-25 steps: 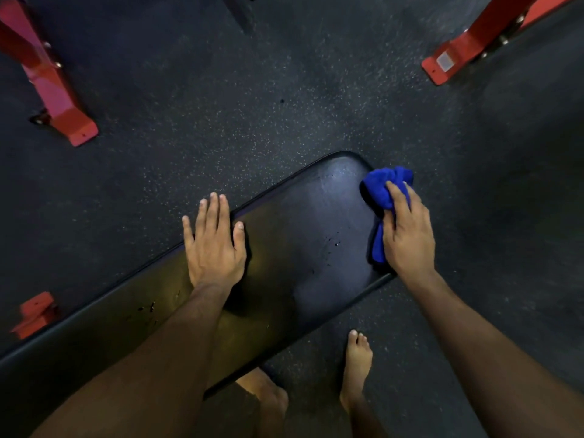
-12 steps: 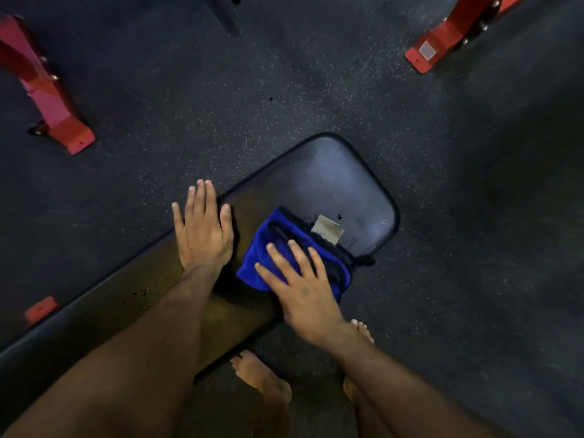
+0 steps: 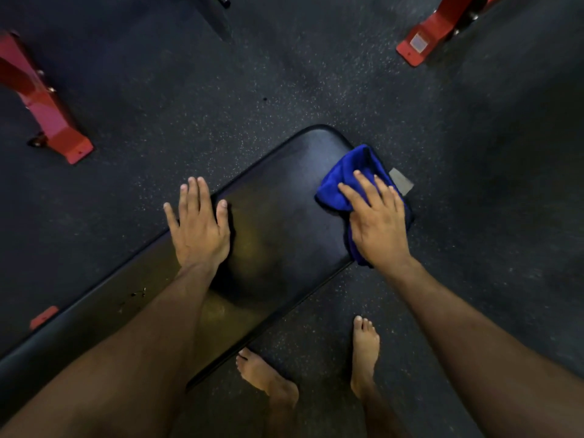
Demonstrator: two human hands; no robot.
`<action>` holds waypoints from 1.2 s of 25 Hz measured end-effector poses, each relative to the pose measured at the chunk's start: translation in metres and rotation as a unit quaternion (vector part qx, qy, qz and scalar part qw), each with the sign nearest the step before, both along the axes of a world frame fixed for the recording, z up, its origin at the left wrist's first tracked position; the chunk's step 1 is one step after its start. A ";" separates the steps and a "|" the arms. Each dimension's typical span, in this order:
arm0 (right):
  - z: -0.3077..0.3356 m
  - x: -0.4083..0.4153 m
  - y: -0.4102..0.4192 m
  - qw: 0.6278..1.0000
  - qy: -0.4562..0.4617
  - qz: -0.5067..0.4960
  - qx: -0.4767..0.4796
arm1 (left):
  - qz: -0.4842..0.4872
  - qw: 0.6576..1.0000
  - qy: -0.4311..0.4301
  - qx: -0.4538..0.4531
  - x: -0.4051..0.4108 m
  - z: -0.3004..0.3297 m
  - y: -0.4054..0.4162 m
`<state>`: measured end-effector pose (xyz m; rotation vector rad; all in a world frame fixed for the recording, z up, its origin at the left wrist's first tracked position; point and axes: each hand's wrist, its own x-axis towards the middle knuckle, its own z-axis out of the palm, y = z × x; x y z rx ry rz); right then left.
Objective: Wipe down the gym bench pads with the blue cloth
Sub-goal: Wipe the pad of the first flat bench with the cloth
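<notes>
Here: black bench pad [image 3: 284, 222], running diagonally from near left to far right over speckled floor [image 3: 221, 105]. Blue cloth [image 3: 344, 175] on the pad's far right end, under the right hand [image 3: 377, 222], fingers spread flat, pressing. Left hand [image 3: 199, 229] flat, fingers straight, on the pad's far edge. Red feet [image 3: 60, 134] well apart.

Black bench pad [image 3: 284, 235] under both hands, blue cloth [image 3: 350, 172] at its end.
</notes>
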<state>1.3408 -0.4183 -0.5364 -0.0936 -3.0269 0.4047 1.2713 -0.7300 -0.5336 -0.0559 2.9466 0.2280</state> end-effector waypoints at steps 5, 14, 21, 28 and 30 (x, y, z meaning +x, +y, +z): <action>0.000 -0.026 0.021 0.985 -0.025 -0.115 -0.125 | -0.003 1.000 -0.006 -0.023 -0.001 0.001 0.002; 0.139 0.023 0.040 0.876 -0.107 -0.248 -0.399 | -0.062 0.957 -0.117 0.259 0.072 0.108 0.057; 0.280 0.098 -0.046 0.782 -0.236 -0.120 -0.565 | 0.231 0.697 -0.308 0.605 0.163 0.244 0.084; 0.392 0.074 -0.123 0.756 -0.321 0.046 -0.569 | 0.307 0.697 -0.119 0.638 0.189 0.363 0.008; 0.420 0.070 -0.147 0.758 -0.327 0.108 -0.554 | 0.306 0.694 -0.077 0.648 0.199 0.391 -0.021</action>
